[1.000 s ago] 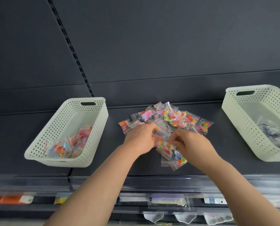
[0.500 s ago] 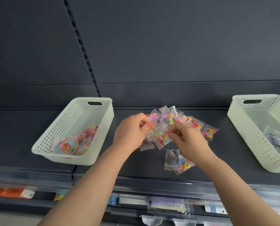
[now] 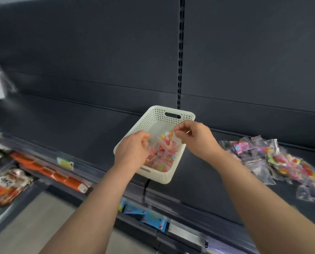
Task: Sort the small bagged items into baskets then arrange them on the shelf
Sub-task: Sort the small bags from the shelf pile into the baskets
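1. Left hand (image 3: 133,149) curls over the white basket (image 3: 171,111), possibly gripping bags; I cannot tell.
2. Right hand (image 3: 195,137) pinches a small clear bag (image 3: 166,137) by its top edge above the basket; likely light, floppy, slippery.
3. Unsorted bags (image 3: 281,160) lie right of it.

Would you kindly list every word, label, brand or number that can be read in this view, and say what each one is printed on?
None can be read; the view is motion-blurred.
Orange and white packets on the lower shelf: printing is there, too blurred to read.
Shelf-edge label: yellow tag, too blurred.
Blue label on the shelf rail: too blurred.
Small bags on the shelf and white basket: no lettering visible.
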### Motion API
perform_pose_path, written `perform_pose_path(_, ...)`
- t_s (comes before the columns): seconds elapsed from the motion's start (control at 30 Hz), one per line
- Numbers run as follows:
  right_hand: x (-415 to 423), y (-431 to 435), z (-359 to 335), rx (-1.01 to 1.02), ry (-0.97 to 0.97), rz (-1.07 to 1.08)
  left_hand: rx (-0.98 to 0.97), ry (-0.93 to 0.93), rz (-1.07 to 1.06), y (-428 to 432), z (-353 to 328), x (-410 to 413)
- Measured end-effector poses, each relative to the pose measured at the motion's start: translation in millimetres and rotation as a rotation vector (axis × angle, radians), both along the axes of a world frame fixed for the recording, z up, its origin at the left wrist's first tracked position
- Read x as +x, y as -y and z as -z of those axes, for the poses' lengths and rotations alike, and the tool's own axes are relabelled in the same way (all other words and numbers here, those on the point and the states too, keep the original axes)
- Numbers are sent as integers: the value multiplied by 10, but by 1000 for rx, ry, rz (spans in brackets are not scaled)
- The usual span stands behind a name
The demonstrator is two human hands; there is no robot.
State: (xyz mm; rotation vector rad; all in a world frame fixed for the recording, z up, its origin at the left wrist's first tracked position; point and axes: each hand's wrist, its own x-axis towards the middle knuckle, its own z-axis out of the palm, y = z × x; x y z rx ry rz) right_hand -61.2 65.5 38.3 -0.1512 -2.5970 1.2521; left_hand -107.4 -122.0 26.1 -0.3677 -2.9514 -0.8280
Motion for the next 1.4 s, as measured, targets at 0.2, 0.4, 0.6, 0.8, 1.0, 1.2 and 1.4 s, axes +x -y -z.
perform_pose_path(0.2, -22, -75, 172, 260, 14, 129, 52, -53, 129, -208, -124, 2)
perform_pose_path(0.4, 635, -660, 343, 455, 140, 395, 68, -33, 389, -840, -80, 198)
perform_pose_path(0.6, 1324, -1082, 527, 381, 244, 595, -127, 100, 625, -1449, 224, 443)
perform_pose_path(0.8, 1714, -1185, 678, 375, 386, 623, -170, 86, 615, -1727, 495, 600)
perform_pose_path(1.0, 1738, -1282, 671, 387, 419, 604, -201, 158, 644, -1803, 477, 690)
perform_pose_path(1.2, 1491, -1260, 661, 466, 323, 552, -218, 195, 541, -1743, 407, 674)
perform_pose_path(1.4, 1466, -1316, 652, 474, 332, 556, -285, 45, 498, -1696, 347, 718)
